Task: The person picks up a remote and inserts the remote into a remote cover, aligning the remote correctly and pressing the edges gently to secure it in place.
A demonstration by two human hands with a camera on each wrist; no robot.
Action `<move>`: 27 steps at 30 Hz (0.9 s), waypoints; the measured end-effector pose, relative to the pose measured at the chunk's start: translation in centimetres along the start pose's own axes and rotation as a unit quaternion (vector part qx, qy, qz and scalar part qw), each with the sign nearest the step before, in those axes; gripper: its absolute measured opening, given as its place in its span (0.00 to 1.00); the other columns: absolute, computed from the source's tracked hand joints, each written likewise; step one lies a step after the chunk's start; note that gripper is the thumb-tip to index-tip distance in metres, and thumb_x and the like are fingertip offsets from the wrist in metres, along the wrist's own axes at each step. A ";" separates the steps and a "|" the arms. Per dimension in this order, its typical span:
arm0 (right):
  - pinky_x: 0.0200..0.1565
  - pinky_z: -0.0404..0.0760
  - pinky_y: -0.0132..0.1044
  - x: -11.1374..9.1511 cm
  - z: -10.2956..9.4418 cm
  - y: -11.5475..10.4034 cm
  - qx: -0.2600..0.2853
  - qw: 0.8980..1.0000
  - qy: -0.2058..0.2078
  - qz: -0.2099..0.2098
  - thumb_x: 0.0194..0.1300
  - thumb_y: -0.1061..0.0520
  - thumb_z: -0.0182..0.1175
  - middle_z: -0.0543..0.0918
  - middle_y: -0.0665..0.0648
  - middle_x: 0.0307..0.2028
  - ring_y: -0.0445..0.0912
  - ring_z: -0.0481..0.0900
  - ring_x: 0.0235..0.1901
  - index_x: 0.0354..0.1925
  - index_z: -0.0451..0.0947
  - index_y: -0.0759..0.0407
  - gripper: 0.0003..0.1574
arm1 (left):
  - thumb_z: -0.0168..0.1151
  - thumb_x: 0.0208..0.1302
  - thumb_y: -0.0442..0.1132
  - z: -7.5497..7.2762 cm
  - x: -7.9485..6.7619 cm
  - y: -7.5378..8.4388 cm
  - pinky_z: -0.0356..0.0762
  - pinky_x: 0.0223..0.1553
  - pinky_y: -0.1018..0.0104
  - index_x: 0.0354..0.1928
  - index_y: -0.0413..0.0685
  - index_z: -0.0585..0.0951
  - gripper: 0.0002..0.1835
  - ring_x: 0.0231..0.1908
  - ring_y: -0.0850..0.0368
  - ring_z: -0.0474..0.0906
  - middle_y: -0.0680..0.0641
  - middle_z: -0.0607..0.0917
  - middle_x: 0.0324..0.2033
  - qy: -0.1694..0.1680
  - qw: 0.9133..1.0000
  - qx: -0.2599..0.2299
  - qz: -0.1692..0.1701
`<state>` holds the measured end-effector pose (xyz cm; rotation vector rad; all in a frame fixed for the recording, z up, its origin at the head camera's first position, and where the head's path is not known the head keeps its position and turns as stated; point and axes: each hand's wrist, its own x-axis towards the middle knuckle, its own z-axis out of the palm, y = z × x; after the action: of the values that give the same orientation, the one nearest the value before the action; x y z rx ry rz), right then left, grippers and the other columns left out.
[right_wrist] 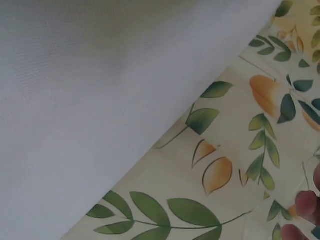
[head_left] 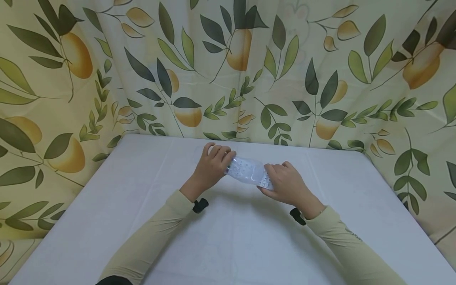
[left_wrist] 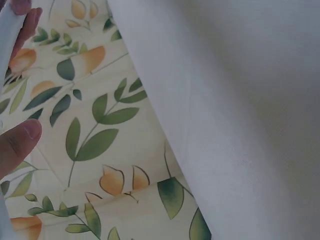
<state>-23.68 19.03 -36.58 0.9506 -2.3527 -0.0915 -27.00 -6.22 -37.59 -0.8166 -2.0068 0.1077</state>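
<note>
In the head view, both hands hold a pale, see-through plastic packet (head_left: 246,170) with small dark print, stretched between them above the white table; its exact kind cannot be told. My left hand (head_left: 213,160) grips its left end, fingers curled over it. At the other end, my right hand (head_left: 283,180) pinches the packet between thumb and fingers. A thumb (left_wrist: 20,142) and part of the fingers show at the left edge of the left wrist view. Only fingertips (right_wrist: 306,206) appear at the right edge of the right wrist view, and the packet is out of sight there.
A white-covered table (head_left: 228,237) lies beneath the hands. Behind and beside it hangs a cream curtain (head_left: 221,91) printed with leaves and orange fruit. Dark bands with small black devices (head_left: 200,205) sit at both wrists, below long pale sleeves.
</note>
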 end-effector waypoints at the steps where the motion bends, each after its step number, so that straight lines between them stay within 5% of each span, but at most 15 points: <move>1: 0.29 0.76 0.41 0.0 0.1 0.0 -0.001 1.000 0.011 0.003 0.45 0.39 0.67 0.83 0.58 0.27 0.47 0.79 0.24 0.39 0.73 0.65 0.34 | 0.74 0.46 0.46 0.0 0.0 0.0 0.65 0.54 0.54 0.49 0.50 0.77 0.27 0.47 0.53 0.69 0.48 0.78 0.45 0.007 1.000 0.000 -0.006; 6: 0.25 0.76 0.43 0.0 0.4 -0.2 -0.005 0.995 0.088 0.049 0.44 0.40 0.66 0.82 0.61 0.22 0.49 0.79 0.19 0.35 0.73 0.69 0.34 | 0.74 0.46 0.50 -0.3 -0.2 0.3 0.61 0.54 0.53 0.50 0.46 0.73 0.30 0.50 0.51 0.62 0.44 0.72 0.48 0.037 0.997 -0.016 -0.062; 10: 0.22 0.76 0.44 0.5 0.3 -0.7 -0.015 0.986 0.143 0.091 0.45 0.39 0.65 0.81 0.63 0.19 0.51 0.78 0.17 0.33 0.72 0.71 0.35 | 0.71 0.49 0.53 -0.7 0.0 1.1 0.64 0.50 0.55 0.41 0.46 0.76 0.24 0.45 0.51 0.67 0.46 0.76 0.40 0.036 0.993 -0.031 -0.112; 15: 0.20 0.75 0.43 1.5 0.2 -2.2 -0.009 0.974 0.184 0.132 0.43 0.40 0.69 0.80 0.65 0.20 0.52 0.78 0.16 0.33 0.73 0.73 0.37 | 0.66 0.51 0.57 -1.0 1.0 2.3 0.69 0.48 0.55 0.39 0.46 0.79 0.23 0.41 0.52 0.74 0.48 0.82 0.35 0.027 0.991 -0.024 -0.132; 22: 0.18 0.72 0.40 2.0 0.5 -4.3 0.024 0.972 0.151 0.178 0.43 0.40 0.71 0.80 0.62 0.20 0.51 0.77 0.16 0.36 0.72 0.72 0.38 | 0.64 0.53 0.47 -1.0 1.8 2.5 0.68 0.48 0.55 0.38 0.41 0.79 0.17 0.40 0.51 0.74 0.46 0.82 0.34 0.042 0.986 -0.012 -0.160; 27: 0.17 0.71 0.35 1.6 0.7 -5.7 0.114 0.963 0.106 0.220 0.46 0.44 0.69 0.79 0.60 0.20 0.48 0.75 0.15 0.41 0.69 0.71 0.37 | 0.60 0.57 0.43 -0.7 1.7 2.4 0.69 0.48 0.55 0.39 0.42 0.78 0.13 0.39 0.51 0.75 0.46 0.83 0.34 0.018 0.986 -0.023 -0.167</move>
<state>-21.54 13.65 -37.93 0.4843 -2.3436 0.4436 -25.82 -3.53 -36.83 -0.4974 -2.0896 -0.1457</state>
